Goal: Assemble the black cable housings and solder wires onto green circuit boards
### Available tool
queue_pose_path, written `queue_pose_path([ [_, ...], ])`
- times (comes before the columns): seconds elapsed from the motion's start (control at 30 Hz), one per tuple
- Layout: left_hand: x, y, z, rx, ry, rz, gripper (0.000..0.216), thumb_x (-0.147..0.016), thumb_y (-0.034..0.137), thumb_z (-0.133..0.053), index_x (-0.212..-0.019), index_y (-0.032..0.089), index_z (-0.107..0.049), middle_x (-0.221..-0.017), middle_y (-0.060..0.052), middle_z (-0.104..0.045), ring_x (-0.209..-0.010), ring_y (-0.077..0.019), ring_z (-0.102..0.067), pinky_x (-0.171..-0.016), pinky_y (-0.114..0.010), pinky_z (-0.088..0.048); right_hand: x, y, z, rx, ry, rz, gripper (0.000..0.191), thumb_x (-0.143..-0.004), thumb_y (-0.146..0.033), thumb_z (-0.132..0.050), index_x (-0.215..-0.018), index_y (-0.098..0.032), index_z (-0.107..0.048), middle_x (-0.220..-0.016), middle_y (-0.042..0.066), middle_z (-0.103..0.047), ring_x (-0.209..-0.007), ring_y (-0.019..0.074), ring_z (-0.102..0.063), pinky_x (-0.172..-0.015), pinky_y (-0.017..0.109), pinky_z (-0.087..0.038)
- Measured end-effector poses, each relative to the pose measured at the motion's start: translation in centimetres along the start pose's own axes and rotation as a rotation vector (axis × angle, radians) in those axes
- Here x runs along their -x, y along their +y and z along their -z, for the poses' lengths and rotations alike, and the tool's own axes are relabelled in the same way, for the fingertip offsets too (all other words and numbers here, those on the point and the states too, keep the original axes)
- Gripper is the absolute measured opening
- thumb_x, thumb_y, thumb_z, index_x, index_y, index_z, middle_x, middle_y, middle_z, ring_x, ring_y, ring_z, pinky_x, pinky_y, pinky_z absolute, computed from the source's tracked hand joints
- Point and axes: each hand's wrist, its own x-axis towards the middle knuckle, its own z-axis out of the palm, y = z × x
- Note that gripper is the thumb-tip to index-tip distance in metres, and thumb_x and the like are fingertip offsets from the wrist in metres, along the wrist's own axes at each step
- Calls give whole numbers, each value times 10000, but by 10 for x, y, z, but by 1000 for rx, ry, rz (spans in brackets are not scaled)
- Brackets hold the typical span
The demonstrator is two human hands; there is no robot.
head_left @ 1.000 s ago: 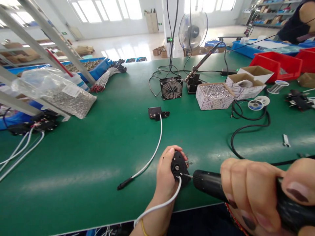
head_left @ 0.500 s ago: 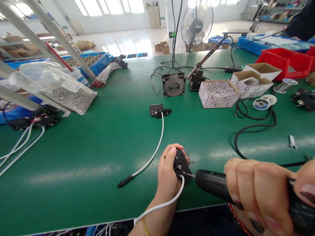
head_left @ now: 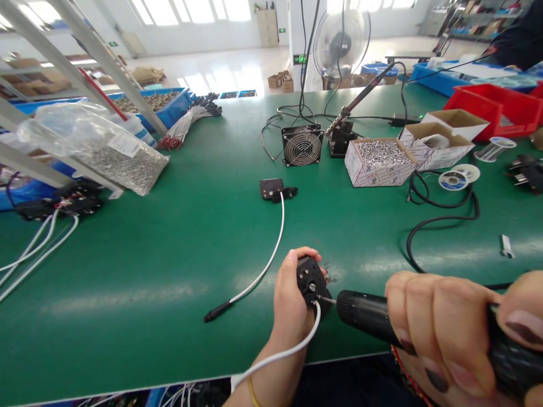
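My left hand (head_left: 291, 299) is closed round a small round black part (head_left: 313, 281), holding it on edge on the green table (head_left: 169, 265) near the front edge. A white cable (head_left: 280, 353) leaves the part and runs back past my wrist. My right hand (head_left: 449, 333) grips a black electric screwdriver (head_left: 365, 316) lying almost level, its thin bit touching the lower face of the part. A second black part with a white cable (head_left: 275, 190) lies further back on the table.
A small square fan (head_left: 302, 145), a soldering iron on its stand (head_left: 343, 131) and an open box of silver screws (head_left: 379, 161) stand at the back. Black cable loops (head_left: 441, 212) lie to the right. A clear bag of screws (head_left: 106, 158) and a metal rack (head_left: 63, 62) are on the left.
The view has shifted slightly. Both hands hold the same grip, with the screwdriver bit still on the black part.
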Motion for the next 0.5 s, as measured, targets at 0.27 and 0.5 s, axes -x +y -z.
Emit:
queue_pose_path([
  [0.27, -3, -5, 3, 20, -6, -69, 301, -840, 459, -675, -887, 162, -688, -724, -6, -652, -608, -124, -625, -543, -195, -494, 2, -1, -1, -24, -34, -38, 365, -946, -449, -746, -782, -239, -497, -452, -95, -533, -325, 95, -492, -425, 278, -486],
  [0.5, -3, -6, 4, 48, 2, -52, 307, -846, 456, -669, -913, 157, -693, -732, -12, -664, -603, -126, -634, -552, -204, -506, -1, 0, 1, 2, -64, -32, 362, -942, -488, -739, -804, -242, -513, -430, -103, -506, -306, 88, -472, -415, 275, -487],
])
